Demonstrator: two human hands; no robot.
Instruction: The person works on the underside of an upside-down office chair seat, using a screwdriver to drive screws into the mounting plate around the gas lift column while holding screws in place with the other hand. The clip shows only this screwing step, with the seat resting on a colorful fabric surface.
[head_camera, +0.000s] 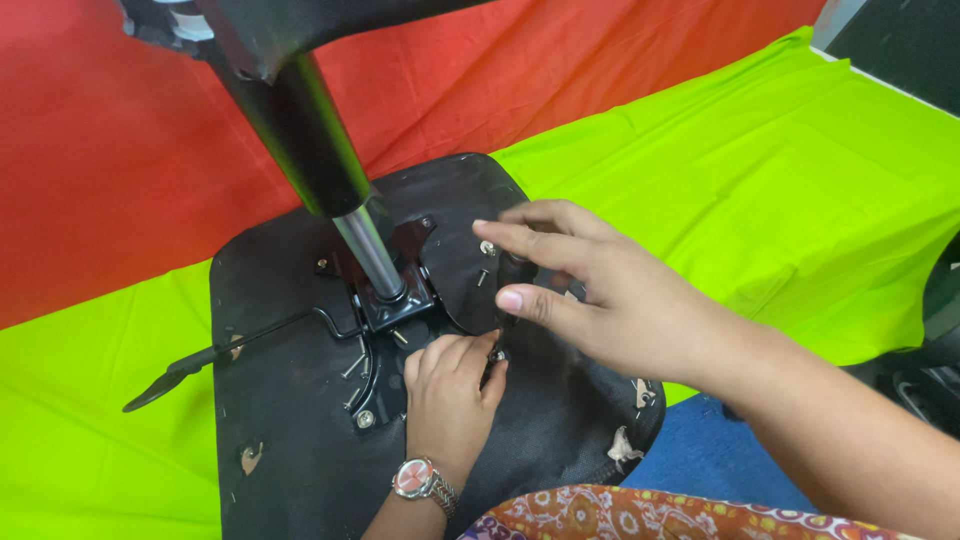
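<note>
An upturned black chair seat (290, 420) lies on cloth, with its metal gas cylinder (340, 190) rising from a black mounting plate (385, 300). My left hand (450, 395), wearing a wristwatch (420, 480), pinches a small screw (497, 354) at the plate's right edge. My right hand (590, 290) hovers over the seat with fingers spread, its fingertips touching the black plate near another screw (487, 248). Loose screws (357, 362) lie on the seat by the plate.
A black lever (190, 365) sticks out left from the mechanism. Bright green cloth (760, 180) and red cloth (120, 150) cover the surface. Patterned fabric (640, 515) is at the bottom edge. The seat's fabric is torn at several spots (625, 445).
</note>
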